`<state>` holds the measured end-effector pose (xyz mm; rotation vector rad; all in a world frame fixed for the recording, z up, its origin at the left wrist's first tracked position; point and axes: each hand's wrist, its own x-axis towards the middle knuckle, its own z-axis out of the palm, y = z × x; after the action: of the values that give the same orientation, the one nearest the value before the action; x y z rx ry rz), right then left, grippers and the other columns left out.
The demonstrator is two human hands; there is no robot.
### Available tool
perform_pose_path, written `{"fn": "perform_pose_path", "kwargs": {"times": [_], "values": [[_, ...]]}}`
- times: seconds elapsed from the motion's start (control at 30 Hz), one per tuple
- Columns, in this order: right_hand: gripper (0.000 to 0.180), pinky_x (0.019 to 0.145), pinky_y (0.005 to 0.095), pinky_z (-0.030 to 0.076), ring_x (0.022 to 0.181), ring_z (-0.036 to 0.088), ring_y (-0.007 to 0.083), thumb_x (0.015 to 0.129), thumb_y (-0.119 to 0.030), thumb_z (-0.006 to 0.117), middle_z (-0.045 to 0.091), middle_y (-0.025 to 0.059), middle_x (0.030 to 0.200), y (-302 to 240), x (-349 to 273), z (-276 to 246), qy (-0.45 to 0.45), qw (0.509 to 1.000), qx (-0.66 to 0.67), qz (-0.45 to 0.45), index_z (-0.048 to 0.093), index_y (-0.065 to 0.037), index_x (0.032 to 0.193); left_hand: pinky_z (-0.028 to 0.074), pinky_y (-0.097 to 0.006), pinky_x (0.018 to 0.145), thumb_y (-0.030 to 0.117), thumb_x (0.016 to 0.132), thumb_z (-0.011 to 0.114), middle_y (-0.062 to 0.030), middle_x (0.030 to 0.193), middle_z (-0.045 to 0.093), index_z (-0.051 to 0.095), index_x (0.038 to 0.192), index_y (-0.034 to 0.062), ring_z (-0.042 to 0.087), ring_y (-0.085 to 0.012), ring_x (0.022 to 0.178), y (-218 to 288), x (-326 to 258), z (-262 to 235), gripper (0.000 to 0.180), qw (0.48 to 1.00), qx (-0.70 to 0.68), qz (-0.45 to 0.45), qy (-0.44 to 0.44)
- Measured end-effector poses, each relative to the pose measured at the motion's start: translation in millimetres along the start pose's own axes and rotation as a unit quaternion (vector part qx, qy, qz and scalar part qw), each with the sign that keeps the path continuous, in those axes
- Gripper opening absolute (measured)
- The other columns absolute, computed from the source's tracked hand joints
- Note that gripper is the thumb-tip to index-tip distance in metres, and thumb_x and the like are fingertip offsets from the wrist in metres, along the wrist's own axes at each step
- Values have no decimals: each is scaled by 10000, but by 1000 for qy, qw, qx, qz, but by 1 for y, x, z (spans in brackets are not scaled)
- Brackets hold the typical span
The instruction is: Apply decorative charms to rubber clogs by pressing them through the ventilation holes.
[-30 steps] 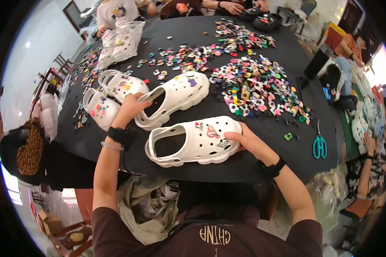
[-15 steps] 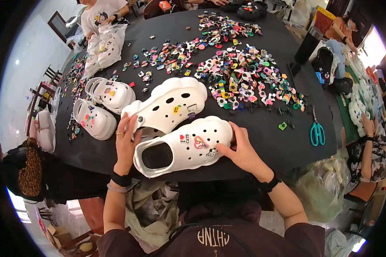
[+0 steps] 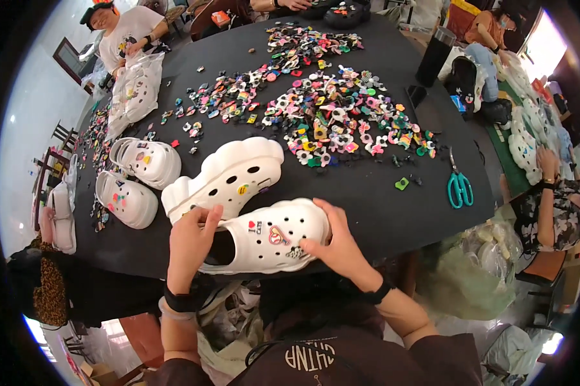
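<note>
The right hand clasps a white, round-toed, perforated rubbery clog in bent fingers; the left hand half-curls, its hold unclear.

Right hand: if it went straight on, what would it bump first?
The right hand would meet the near white clog it touches; beyond, perhaps the tipped clog, though depth is unclear.

Clog: we see smooth, matt, foam-like plastic
Tabletop: matt to our eyes
Scissors: metal blades, plastic handles
Bag: thin glossy plastic
</note>
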<state>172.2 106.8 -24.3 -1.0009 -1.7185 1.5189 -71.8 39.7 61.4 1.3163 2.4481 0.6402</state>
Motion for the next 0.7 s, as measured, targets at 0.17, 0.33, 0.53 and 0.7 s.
{"fn": "perform_pose_path", "kwargs": {"times": [0.17,0.33,0.53,0.7], "values": [[813,1004,417,319,1172,357,335,716,-327,731,337,201,1209,-2,-26,1,14,999,6,31,311,-27,1344,466,-390,726,420,883,527,-192,903,638,637,956,21,613,-338,829,-3,-10,7,420,988,138,72,16],[804,1004,412,329,1174,378,339,709,-298,725,346,210,1242,-3,-35,-2,-13,999,37,35,312,-39,1348,429,-327,809,376,924,493,-160,1010,618,542,1121,-87,568,-285,951,-27,30,5,506,988,-16,43,-148],[734,1014,380,323,1206,381,293,697,-248,736,368,163,1262,2,-29,-4,-18,999,37,18,390,-59,1316,453,-256,683,380,851,630,-66,1058,589,471,1243,41,566,-120,818,-36,75,11,542,903,-364,-124,-194],[668,1014,396,321,1211,368,319,661,-213,746,370,160,1284,-8,-39,-7,5,998,47,-31,471,-116,1262,411,-401,991,163,932,503,-147,1272,504,391,1303,-26,518,-263,1144,-13,74,-44,431,769,-606,-77,-190]]}}
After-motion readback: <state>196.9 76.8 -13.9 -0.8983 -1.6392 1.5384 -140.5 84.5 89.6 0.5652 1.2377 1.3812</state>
